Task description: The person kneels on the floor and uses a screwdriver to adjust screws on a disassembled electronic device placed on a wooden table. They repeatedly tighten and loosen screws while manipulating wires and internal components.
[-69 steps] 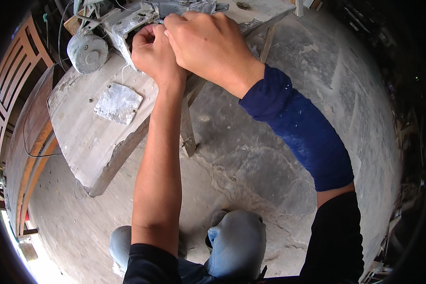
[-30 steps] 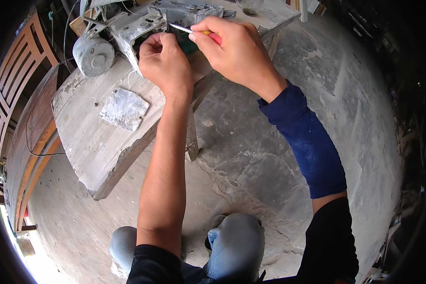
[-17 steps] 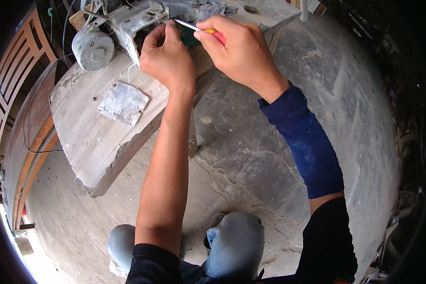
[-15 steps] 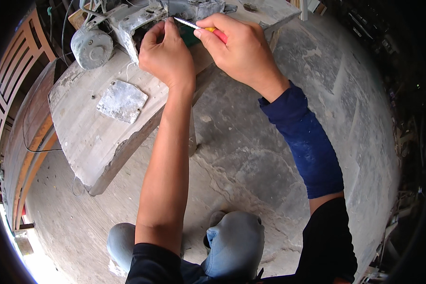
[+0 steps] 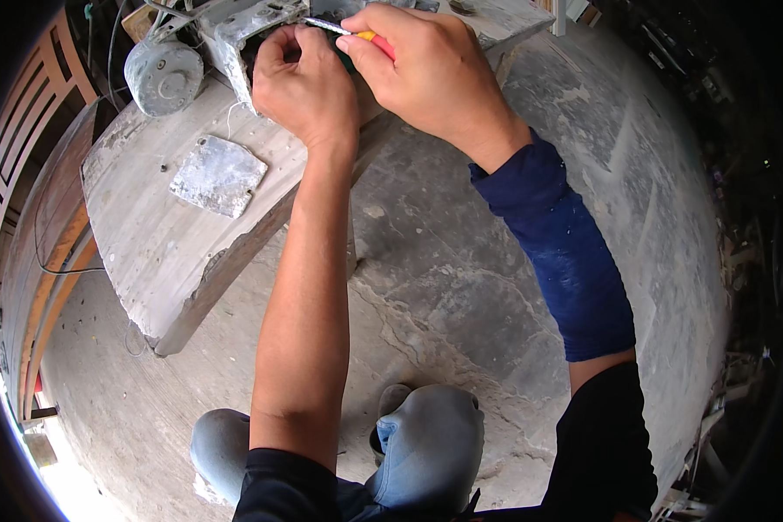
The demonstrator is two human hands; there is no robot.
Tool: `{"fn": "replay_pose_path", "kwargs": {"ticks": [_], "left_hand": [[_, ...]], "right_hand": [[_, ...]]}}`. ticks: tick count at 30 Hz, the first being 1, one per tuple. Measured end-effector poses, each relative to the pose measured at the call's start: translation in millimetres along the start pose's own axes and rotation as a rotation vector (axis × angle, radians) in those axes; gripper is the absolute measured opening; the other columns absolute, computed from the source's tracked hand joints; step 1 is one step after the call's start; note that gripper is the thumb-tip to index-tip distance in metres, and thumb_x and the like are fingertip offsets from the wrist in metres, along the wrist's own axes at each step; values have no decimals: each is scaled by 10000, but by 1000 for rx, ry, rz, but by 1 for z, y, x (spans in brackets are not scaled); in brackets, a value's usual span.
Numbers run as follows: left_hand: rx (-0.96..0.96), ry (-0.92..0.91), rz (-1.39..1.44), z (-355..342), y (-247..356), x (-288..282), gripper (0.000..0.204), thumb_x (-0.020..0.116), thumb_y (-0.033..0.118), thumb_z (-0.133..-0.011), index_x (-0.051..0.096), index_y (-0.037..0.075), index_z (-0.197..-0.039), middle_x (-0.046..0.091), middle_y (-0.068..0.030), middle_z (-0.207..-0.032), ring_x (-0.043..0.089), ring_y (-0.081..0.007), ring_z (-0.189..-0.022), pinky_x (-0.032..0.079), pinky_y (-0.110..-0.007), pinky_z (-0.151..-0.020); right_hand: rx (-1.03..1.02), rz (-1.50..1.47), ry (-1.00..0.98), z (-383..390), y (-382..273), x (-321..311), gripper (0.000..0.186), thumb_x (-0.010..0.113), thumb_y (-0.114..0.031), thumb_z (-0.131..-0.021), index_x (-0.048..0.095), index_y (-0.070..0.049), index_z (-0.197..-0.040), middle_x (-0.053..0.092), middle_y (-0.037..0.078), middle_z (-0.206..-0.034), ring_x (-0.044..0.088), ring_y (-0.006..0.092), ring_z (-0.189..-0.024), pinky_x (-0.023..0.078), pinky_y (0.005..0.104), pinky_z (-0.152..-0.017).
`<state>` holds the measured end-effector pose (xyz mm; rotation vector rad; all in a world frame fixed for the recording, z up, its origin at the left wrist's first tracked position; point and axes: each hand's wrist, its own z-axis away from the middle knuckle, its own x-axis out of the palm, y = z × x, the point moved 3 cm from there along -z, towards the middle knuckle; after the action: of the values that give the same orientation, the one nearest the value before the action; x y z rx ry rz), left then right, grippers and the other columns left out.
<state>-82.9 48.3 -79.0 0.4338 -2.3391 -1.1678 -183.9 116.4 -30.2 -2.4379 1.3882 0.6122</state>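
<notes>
My right hand is closed on a screwdriver with a red and yellow handle. Its pale metal shaft points left, over the fingertips of my left hand. That left hand is pinched at the open side of a dusty grey metal machine housing; whatever lies between its fingertips is hidden. Where the screwdriver's tip rests inside the housing cannot be made out. A loose, dusty metal plate lies flat on the wooden tabletop, left of my left forearm.
A round grey motor sits left of the housing, with cables above it. A small dark piece lies near the plate. The tabletop's chipped edge runs beside my left forearm. A curved wooden piece stands at far left, over the concrete floor.
The view has shifted slightly. My right hand and the screwdriver have moved a little left and away from me. My left hand keeps its pinch at the housing.
</notes>
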Motion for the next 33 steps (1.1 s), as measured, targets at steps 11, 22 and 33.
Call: {"fn": "replay_pose_path", "kwargs": {"ticks": [11,22,33], "left_hand": [[48,3,-58,2,2,4,212,673,197,-821,706,-12,-831,685,-131,-690,644,-265,-619,509,-382,-635],[-88,-55,72,3,-1,6,221,659,165,-813,678,-55,-808,686,-134,-696,628,-218,-625,509,-354,-649],[-102,-54,207,-5,-21,10,152,692,92,-840,676,-56,-814,686,-74,-736,580,-102,-619,485,-261,-583]], "right_hand": [[-107,9,30,0,8,-3,139,696,-196,-862,645,-68,-840,678,119,-740,673,343,-668,553,416,-596],[-87,194,-15,5,3,7,129,701,-169,-847,638,-67,-798,683,84,-712,693,297,-652,561,377,-582],[86,-195,-281,-40,-2,-11,183,581,-82,-842,596,67,-738,612,297,-730,642,465,-742,509,502,-647]]}}
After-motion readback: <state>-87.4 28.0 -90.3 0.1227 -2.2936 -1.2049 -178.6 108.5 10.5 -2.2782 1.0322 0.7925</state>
